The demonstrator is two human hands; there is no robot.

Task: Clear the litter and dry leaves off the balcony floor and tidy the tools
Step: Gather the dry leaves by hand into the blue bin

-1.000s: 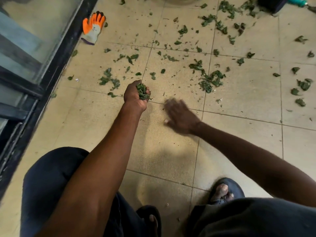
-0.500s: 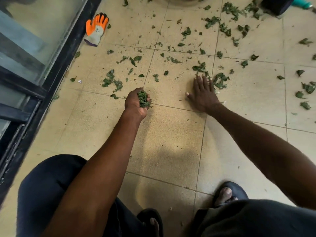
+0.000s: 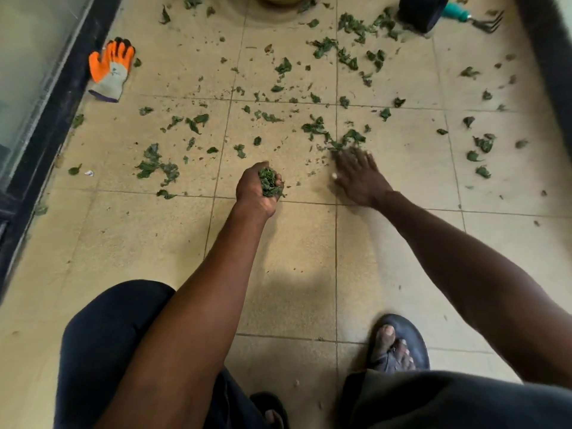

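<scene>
My left hand (image 3: 254, 188) is curled round a clump of green leaves (image 3: 270, 182), held low over the beige floor tiles (image 3: 294, 258). To its right, my right hand (image 3: 359, 178) lies flat and blurred on the floor, its straight fingers touching a small pile of leaves (image 3: 343, 142). More leaves (image 3: 156, 167) are scattered over the tiles ahead, thickest at the far right (image 3: 349, 54).
An orange and grey work glove (image 3: 110, 71) lies by the black door frame (image 3: 46, 140) at the left. A teal-handled hand rake (image 3: 476, 20) and a black pot (image 3: 422, 10) sit at the far right. My sandalled foot (image 3: 396, 345) is below.
My right hand swept forward to the leaf pile and now drags blurred across it. The left hand keeps hold of its clump. The camera tilted, so more of the far floor shows.
</scene>
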